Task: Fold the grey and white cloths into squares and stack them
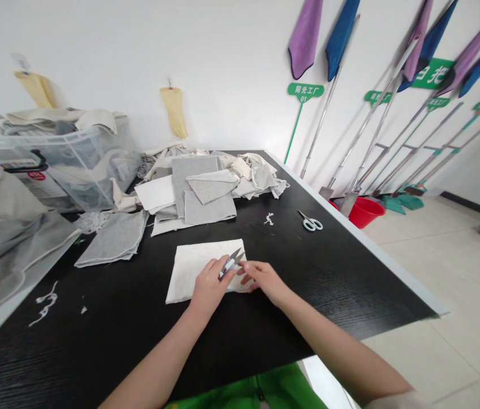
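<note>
A folded white cloth [188, 272] lies flat on the black table in front of me. Above its right part, my left hand [212, 284] grips a pair of thread snips [230, 264], blades pointing up and to the right. My right hand [263, 279] is over the cloth's right edge, its fingertips close beside the snips. Its fingers are loosely bent with gaps between them, and I see nothing held in them. Whether those fingertips touch the snips or the cloth cannot be made out.
Behind the cloth lie stacked grey cloths [209, 207] and a heap of fabric scraps [261, 176]. Scissors [310, 221] rest at the right, near thread scraps [269, 218]. A clear plastic bin [82, 150] full of fabric stands at left. A red bucket [365, 212] and mops are beyond the table.
</note>
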Tool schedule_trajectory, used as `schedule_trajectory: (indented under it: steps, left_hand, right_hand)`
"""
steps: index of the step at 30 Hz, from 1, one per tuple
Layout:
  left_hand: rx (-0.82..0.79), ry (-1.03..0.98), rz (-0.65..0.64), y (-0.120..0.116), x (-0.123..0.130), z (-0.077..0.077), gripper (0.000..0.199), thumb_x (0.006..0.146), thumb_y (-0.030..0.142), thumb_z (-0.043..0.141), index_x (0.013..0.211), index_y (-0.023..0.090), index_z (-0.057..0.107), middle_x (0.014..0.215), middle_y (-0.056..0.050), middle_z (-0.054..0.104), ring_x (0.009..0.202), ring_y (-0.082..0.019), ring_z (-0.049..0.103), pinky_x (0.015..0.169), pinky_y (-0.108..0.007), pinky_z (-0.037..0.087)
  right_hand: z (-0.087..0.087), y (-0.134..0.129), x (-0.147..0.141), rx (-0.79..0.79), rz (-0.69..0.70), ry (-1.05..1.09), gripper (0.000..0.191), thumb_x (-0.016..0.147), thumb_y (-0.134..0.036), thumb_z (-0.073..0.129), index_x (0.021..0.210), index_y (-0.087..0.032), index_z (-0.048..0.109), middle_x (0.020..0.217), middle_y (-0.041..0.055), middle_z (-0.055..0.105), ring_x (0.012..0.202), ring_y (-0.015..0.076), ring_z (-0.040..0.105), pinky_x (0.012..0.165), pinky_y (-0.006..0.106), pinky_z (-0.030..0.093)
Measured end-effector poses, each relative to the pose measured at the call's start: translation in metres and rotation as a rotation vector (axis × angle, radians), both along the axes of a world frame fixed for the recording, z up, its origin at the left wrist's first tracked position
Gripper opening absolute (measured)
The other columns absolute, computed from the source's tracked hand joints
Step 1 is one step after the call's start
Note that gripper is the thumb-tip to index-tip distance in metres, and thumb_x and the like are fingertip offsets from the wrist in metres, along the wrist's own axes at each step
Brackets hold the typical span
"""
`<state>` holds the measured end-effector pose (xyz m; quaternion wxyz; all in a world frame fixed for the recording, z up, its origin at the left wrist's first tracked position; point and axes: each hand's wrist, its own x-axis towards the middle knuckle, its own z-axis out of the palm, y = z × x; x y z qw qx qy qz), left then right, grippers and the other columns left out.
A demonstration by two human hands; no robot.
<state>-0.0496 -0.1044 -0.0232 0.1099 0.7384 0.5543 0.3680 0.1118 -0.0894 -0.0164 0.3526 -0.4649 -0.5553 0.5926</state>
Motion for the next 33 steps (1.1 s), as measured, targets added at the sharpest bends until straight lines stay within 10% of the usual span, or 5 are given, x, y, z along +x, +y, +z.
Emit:
schedule_trajectory:
  steps: [7, 12, 20, 33]
  left_hand:
    - [0.091, 0.077, -0.177, -0.002, 0.008, 0.0, 0.04, 0.077, 0.026, 0.04, 0.116, 0.017, 0.039, 0.094, -0.008, 0.051, 0.085, -0.014, 0.048, 0.075, -0.027, 0.042]
    - [0.141, 0.156, -0.097, 0.004, -0.011, 0.005, 0.037, 0.073, 0.03, 0.045, 0.109, 0.02, 0.047, 0.112, -0.008, 0.042, 0.09, -0.017, 0.045, 0.08, -0.033, 0.04]
    - [0.083, -0.072, 0.104, 0.015, -0.037, 0.007, 0.025, 0.073, 0.027, 0.044, 0.094, 0.02, 0.055, 0.108, -0.006, 0.044, 0.091, -0.016, 0.047, 0.066, -0.026, 0.046]
    - [-0.116, -0.044, 0.557, 0.036, -0.104, 0.004, 0.028, 0.069, 0.032, 0.044, 0.092, 0.022, 0.056, 0.097, -0.003, 0.05, 0.072, -0.013, 0.053, 0.073, -0.029, 0.042]
  right_hand:
    - [0.0, -0.002, -0.038, -0.038, -0.259, 0.28, 0.028, 0.065, -0.042, 0.051, 0.064, -0.015, 0.053, 0.053, -0.0016, 0.052, 0.043, 0.0076, 0.047, 0.036, 0.018, 0.037]
    - [-0.001, 0.037, 0.027, 0.088, -0.376, -0.396, 0.026, 0.072, -0.037, 0.04, 0.07, -0.015, 0.054, 0.058, 0.0005, 0.056, 0.038, 0.0051, 0.044, 0.033, 0.015, 0.033]
    - [-0.015, 0.056, 0.145, -0.017, -0.336, -0.859, 0.026, 0.061, -0.036, 0.053, 0.044, -0.017, 0.048, 0.036, -0.0026, 0.046, 0.03, 0.0075, 0.039, 0.035, 0.021, 0.029]
    - [-0.019, 0.064, 0.182, 0.063, -0.35, -1.266, 0.036, 0.054, -0.05, 0.055, 0.077, -0.022, 0.057, 0.075, 0.0035, 0.057, 0.067, 0.0182, 0.054, 0.052, 0.025, 0.036]
